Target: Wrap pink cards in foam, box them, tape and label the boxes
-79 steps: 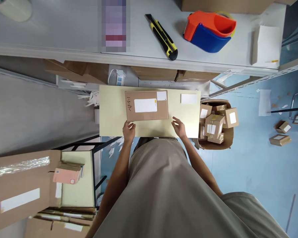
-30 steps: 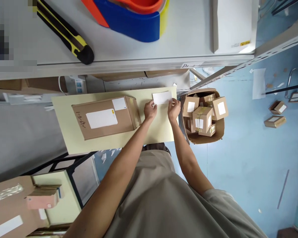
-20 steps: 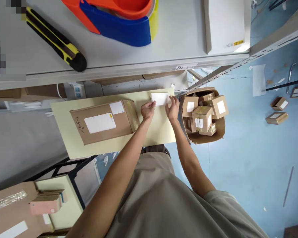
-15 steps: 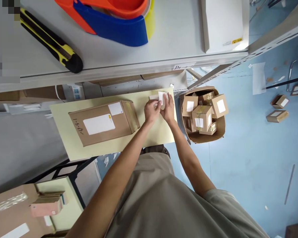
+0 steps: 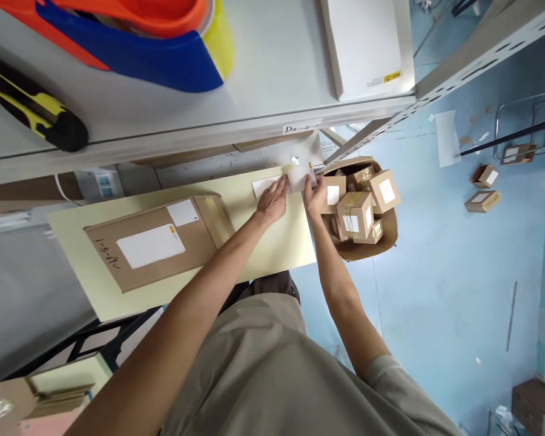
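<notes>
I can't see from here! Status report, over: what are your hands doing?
Left hand flat on white paper label. Right hand pinching the peeled strip at the pale yellow tabletop edge. Nothing in the way.

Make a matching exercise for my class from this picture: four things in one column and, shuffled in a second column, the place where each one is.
Things
1. tape dispenser
2. large box
3. small boxes
4. left hand

Places
A. in an open carton on the floor, right of the table
B. flat on a white label at the table's far edge
C. on the grey shelf, top of the view
D. lying on the pale table, left part

Pairs: 1-C, 2-D, 3-A, 4-B
</notes>
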Motion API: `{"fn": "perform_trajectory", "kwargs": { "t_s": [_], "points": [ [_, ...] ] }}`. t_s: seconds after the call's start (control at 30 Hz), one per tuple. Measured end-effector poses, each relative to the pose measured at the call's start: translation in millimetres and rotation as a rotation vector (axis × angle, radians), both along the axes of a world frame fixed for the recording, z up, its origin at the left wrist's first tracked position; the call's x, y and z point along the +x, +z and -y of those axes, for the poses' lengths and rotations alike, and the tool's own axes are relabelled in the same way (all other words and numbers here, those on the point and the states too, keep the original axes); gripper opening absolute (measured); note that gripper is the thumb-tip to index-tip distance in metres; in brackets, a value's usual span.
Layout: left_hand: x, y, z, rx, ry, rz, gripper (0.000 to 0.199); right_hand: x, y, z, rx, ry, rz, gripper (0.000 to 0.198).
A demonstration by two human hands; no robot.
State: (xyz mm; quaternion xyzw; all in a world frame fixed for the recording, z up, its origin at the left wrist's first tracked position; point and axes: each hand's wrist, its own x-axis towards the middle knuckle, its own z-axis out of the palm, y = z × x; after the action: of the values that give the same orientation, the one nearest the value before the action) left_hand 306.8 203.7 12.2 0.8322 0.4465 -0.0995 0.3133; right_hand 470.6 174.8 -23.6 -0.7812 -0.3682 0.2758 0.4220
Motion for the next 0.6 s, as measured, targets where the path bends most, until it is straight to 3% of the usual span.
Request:
{"fn": "perform_trajectory", "kwargs": {
  "t_s": [0.13, 0.33, 0.47, 0.6],
  "points": [
    [0.0, 1.9, -4.9, 0.021, -0.033, -0.048, 0.08, 3.7, -17.7, -3.9, -0.083, -0.042, -0.081, 0.028],
    [2.5, -5.0, -7.0, -0.045, -0.007, -0.024, 0.093, 43.3, -24.3, 31.0, -0.131, -0.512, -0.034, 0.041],
    [11.5, -6.1, -8.4, -0.142, 0.167, 0.116, 0.094, 41.8, 6.8, 63.2, -0.023, -0.542, -0.022, 0.043],
    [6.3, 13.3, 6.3, -0.396, 0.555, 0.403, 0.088, 1.7, 59.9, 84.9, 0.042, -0.429, -0.192, 0.048]
  ]
}}
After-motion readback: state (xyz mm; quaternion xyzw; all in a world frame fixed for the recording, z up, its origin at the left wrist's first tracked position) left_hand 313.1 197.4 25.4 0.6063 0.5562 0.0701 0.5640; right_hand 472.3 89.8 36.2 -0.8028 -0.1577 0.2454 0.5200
